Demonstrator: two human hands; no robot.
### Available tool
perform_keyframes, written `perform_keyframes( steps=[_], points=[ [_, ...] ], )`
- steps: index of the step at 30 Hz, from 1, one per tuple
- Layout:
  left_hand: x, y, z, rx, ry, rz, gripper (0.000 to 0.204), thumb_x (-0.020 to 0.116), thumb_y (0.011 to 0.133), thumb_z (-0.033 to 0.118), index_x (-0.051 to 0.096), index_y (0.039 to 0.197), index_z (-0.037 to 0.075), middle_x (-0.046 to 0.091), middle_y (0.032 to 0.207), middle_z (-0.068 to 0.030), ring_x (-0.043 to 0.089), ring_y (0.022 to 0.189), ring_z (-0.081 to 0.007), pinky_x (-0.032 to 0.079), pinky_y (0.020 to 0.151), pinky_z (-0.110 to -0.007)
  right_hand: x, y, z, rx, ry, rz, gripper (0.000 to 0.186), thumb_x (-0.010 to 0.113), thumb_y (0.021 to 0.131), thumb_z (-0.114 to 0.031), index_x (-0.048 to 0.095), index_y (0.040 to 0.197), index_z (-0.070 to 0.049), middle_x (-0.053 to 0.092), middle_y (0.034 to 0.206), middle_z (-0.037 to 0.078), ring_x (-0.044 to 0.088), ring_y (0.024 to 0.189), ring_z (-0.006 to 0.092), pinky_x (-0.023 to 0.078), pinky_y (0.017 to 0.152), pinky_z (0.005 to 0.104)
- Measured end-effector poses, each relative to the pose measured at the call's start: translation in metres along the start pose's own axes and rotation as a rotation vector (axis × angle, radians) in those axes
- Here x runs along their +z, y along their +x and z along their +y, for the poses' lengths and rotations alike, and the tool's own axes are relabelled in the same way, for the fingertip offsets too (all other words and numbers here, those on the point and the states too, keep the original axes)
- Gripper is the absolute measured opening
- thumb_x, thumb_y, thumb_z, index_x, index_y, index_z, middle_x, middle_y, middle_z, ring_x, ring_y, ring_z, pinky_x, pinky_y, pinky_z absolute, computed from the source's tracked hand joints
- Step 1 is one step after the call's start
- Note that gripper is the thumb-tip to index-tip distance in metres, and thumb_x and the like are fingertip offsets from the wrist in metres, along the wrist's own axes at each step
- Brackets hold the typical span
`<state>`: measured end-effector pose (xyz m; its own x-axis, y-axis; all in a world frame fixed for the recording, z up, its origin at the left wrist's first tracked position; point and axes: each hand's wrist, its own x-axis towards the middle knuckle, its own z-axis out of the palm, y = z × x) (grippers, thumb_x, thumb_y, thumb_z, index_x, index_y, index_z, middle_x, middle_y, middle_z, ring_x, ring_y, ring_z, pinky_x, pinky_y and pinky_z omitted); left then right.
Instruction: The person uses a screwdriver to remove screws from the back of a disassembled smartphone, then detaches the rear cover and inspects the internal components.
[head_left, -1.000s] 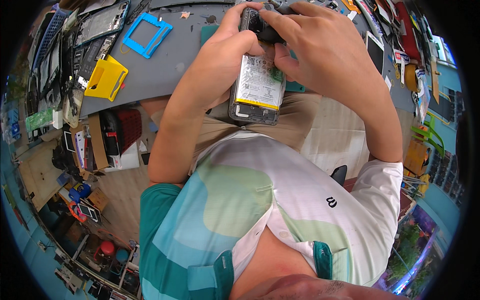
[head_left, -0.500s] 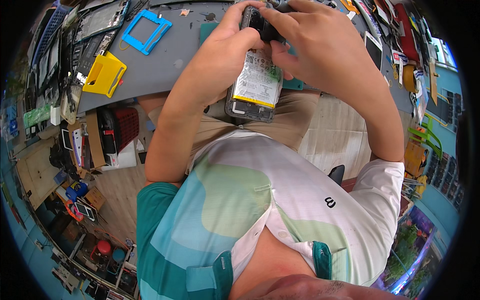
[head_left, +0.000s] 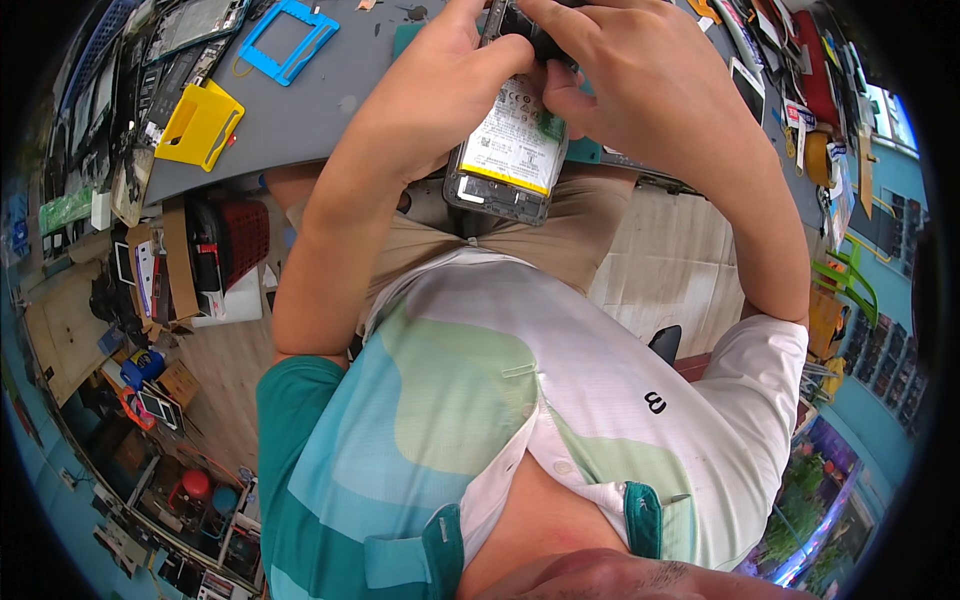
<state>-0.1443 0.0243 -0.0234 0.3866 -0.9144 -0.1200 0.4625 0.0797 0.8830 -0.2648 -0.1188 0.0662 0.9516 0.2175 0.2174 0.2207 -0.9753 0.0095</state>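
Note:
An opened smartphone with a white battery, a yellow strip and dark frame is held tilted near the desk edge, over my lap. My left hand grips its left side, thumb bent across the upper part. My right hand is closed over the top-right end, index finger at the dark camera area and thumb beside the battery; what exactly lies under those fingers is partly hidden. Behind the phone is a teal mat.
Left on the grey desk lie a yellow holder, a blue frame and piled phone parts. At right are a white phone, tools and clutter. Below left sits a red crate.
Both hands and the phone have shifted slightly upward in the view, with the left arm also moving a little leftward. The grip on the phone looks much the same.

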Motion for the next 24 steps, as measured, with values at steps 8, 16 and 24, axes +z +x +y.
perform_keyframes(
  steps=[8,16,24],
  points=[
    [0.004,-0.009,0.01,-0.134,0.057,-0.003,0.064,0.053,0.103,-0.003,0.033,0.164,-0.001,0.068,0.122,-0.0127,0.069,0.097,-0.0138,0.058,0.078,-0.028,0.002,0.002,0.019,0.069,0.008,0.007,0.042,0.07,0.084,-0.014,0.071,0.12,0.008,0.07,0.073,0.02,0.071,0.074,0.0377,0.058,0.069,0.0477],
    [-0.003,-0.001,0.003,-0.029,0.084,0.097,0.057,0.052,0.103,0.003,0.043,0.159,0.0,0.07,0.122,-0.0114,0.072,0.094,-0.0149,0.06,0.077,-0.031,-0.022,-0.004,0.015,0.112,0.105,-0.027,0.053,0.076,0.08,-0.016,0.071,0.129,0.003,0.069,0.08,0.017,0.069,0.08,0.036,0.054,0.068,0.0465],
    [0.004,-0.004,0.01,-0.048,-0.351,-0.018,0.05,0.039,0.105,0.013,0.046,0.152,-0.002,0.07,0.129,-0.0214,0.077,0.107,-0.0329,0.066,0.094,-0.049,-0.02,-0.022,0.027,0.088,0.176,0.111,0.055,0.085,0.079,-0.016,0.071,0.13,0.001,0.07,0.098,0.017,0.067,0.092,0.0297,0.055,0.079,0.0412]
  ],
)
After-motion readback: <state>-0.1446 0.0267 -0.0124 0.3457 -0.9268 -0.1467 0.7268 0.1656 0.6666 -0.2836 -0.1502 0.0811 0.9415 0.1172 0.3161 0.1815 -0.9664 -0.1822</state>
